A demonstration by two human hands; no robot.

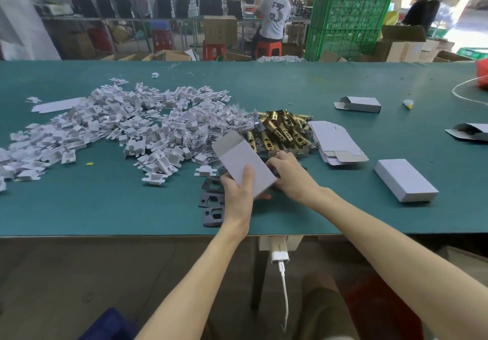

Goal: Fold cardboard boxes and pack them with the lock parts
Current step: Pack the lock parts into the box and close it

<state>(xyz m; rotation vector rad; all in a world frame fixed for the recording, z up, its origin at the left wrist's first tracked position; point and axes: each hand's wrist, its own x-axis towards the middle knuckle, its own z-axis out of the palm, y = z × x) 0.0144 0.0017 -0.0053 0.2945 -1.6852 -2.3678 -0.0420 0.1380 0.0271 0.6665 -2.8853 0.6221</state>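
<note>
On the teal counter [105,207], at six o'clock, our left hand [237,194] grips a pale grey folded cardboard box [243,165], flap open toward eleven o'clock. Our right hand [287,173] is beside it at three o'clock; its grasp we cannot tell. We judge filling comes next, with the brass lock parts [280,128]. The box shows no writing.

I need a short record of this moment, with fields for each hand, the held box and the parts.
left hand: grips small white box, thumb on top
small white box: far flap open, grey inside showing
right hand: beside the box, near brass latch bolts; grasp unclear
white cardboard inserts: large pile at left
black strike plates: by the left hand
flat box blanks: stacked right of the latch bolts
closed box: lies at right on green table
</note>
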